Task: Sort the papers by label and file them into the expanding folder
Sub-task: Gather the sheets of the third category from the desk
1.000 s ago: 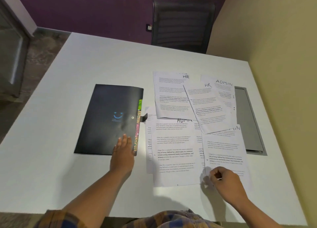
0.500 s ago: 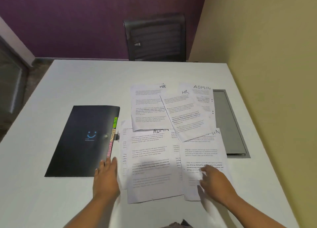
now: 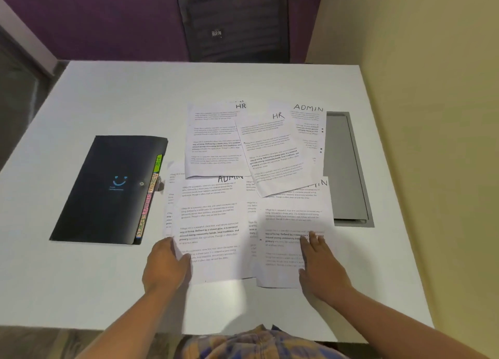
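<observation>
1. Left grip: released, fingers straight along the left edge of the near ADMIN sheet, thumb resting on it. More sheets peek out from under that edge. Risk: a slide from here drags them along with their labels unread.
2. Right grip: released and flat, fingertips pressing the near right sheet. Its label is half covered; only "IN" shows. Risk: I assume ADMIN and misfile it.
3. The two near sheets overlap at their inner edges. Pulling one would likely skew the other.
4. Two HR sheets lie across the tops of the near pair. Risk: they ride along and the groups mix.
5. The folder lies shut and flat on the worktop, left of the papers. Its coloured tabs sit just beside the pile. Nothing looks filed yet, I judge. Risk: the tab lettering is small, so a sheet goes in the wrong pocket.
6. The far ADMIN sheet sits beside a grey hatch. A sideways push could send a corner into it.
</observation>
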Motion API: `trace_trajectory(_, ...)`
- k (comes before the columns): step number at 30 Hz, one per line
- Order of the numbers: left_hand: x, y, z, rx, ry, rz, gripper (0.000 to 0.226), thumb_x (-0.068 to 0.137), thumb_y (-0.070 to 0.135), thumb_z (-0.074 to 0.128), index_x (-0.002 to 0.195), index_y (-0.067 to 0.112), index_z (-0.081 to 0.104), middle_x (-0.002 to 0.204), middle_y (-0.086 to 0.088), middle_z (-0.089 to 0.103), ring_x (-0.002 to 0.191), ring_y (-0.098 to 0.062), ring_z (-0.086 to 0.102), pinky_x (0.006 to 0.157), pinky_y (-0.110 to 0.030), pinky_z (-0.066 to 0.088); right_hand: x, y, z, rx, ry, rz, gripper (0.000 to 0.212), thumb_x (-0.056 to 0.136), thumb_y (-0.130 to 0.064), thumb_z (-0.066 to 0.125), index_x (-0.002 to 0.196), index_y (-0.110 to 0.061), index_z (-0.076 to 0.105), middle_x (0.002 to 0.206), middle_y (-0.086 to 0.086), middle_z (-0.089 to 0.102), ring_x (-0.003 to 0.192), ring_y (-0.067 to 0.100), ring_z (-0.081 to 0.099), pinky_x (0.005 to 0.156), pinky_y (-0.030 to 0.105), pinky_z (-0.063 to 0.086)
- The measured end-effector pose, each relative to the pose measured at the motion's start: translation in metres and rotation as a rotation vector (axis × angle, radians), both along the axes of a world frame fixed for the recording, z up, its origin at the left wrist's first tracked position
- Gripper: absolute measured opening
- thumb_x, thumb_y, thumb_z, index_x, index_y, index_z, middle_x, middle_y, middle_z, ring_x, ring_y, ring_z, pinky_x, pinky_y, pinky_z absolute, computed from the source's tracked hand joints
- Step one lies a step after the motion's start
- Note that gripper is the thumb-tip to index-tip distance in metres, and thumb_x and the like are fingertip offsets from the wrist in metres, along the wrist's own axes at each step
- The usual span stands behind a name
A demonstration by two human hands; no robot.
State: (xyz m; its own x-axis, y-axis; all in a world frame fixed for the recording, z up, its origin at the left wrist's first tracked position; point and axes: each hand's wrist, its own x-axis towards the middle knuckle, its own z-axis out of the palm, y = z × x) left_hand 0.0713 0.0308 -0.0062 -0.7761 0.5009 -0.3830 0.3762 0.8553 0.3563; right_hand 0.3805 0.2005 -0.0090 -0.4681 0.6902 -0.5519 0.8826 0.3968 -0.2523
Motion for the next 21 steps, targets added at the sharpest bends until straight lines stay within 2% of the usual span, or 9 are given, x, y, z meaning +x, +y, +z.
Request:
trace_trajectory(2, 0.001, 0.005, 0.000, -0.027, 0.029, 0.016, 0.033, 0.079, 0.037, 0.075, 0.098, 0.018, 0.057, 0.107, -0.005, 0.062, 0.090, -0.026, 0.061, 0.069, -0.039, 0.057, -0.003, 0.004, 0.000, -0.013, 0.004, 0.001, 0.077, 0.096, -0.030, 0.049, 0.158, -0.018, 0.004, 0.167, 0.004, -0.004, 0.154, 0.024, -0.001, 0.121, 0.037, 0.025)
trace_trajectory(6, -0.004, 0.023, 0.002, -0.110, 0.031, 0.095, 0.064, 0.072, 0.048, 0.081, 0.116, 0.009, 0.056, 0.121, -0.012, 0.055, 0.110, -0.032, 0.056, 0.079, -0.044, 0.054, -0.005, 0.010, 0.000, -0.013, -0.006, -0.009, 0.073, 0.095, -0.029, 0.048, 0.158, -0.022, 0.012, 0.167, 0.001, 0.003, 0.154, 0.021, 0.004, 0.119, 0.037, 0.029)
trace_trajectory(11, -0.016, 0.039, 0.012, -0.118, -0.136, 0.233, 0.078, 0.063, 0.034, 0.091, 0.121, 0.007, 0.046, 0.122, -0.019, 0.048, 0.101, -0.040, 0.060, 0.076, -0.044, 0.051, -0.004, 0.013, 0.005, 0.048, -0.038, 0.004, 0.068, 0.094, -0.022, 0.047, 0.156, -0.030, 0.021, 0.166, -0.008, 0.011, 0.153, 0.014, 0.011, 0.111, 0.035, 0.041)
trace_trajectory(13, -0.024, 0.038, 0.013, -0.088, -0.194, 0.250, 0.073, 0.063, 0.028, 0.092, 0.115, 0.007, 0.045, 0.115, -0.016, 0.056, 0.088, -0.034, 0.063, 0.073, -0.041, 0.055, -0.005, 0.013, 0.007, 0.044, -0.046, 0.017, 0.066, 0.090, -0.021, 0.046, 0.153, -0.030, 0.027, 0.165, -0.008, 0.016, 0.152, 0.015, 0.016, 0.109, 0.037, 0.043)
trace_trajectory(15, -0.031, 0.035, 0.016, -0.087, -0.243, 0.247, 0.064, 0.063, 0.027, 0.090, 0.107, 0.010, 0.045, 0.101, -0.011, 0.064, 0.074, -0.027, 0.064, 0.069, -0.039, 0.058, -0.007, 0.013, 0.006, 0.031, -0.052, 0.020, 0.058, 0.082, -0.020, 0.046, 0.139, -0.028, 0.040, 0.160, -0.004, 0.028, 0.147, 0.017, 0.027, 0.102, 0.037, 0.047)
trace_trajectory(16, -0.035, 0.033, 0.017, -0.089, -0.258, 0.248, 0.059, 0.064, 0.028, 0.088, 0.103, 0.011, 0.047, 0.096, -0.009, 0.065, 0.074, -0.026, 0.064, 0.068, -0.039, 0.059, -0.009, 0.013, 0.006, 0.026, -0.060, 0.003, 0.054, 0.079, -0.020, 0.046, 0.133, -0.028, 0.043, 0.158, -0.004, 0.031, 0.145, 0.017, 0.029, 0.100, 0.036, 0.048)
trace_trajectory(18, -0.040, 0.029, 0.021, -0.064, -0.291, 0.228, 0.042, 0.071, 0.031, 0.083, 0.093, 0.013, 0.053, 0.092, -0.008, 0.067, 0.074, -0.025, 0.064, 0.067, -0.035, 0.056, -0.012, 0.012, 0.007, 0.019, -0.088, -0.020, 0.058, 0.081, -0.022, 0.048, 0.138, -0.031, 0.040, 0.161, -0.006, 0.026, 0.148, 0.017, 0.025, 0.103, 0.037, 0.046)
trace_trajectory(21, -0.046, 0.023, 0.027, 0.057, -0.406, 0.233, 0.020, 0.085, 0.027, 0.074, 0.085, 0.011, 0.062, 0.086, -0.007, 0.069, 0.070, -0.021, 0.064, 0.057, -0.026, 0.049, -0.015, 0.009, 0.013, -0.015, -0.161, -0.007, 0.070, 0.085, -0.027, 0.042, 0.153, -0.030, 0.025, 0.166, -0.005, 0.012, 0.151, 0.020, 0.017, 0.113, 0.043, 0.038)
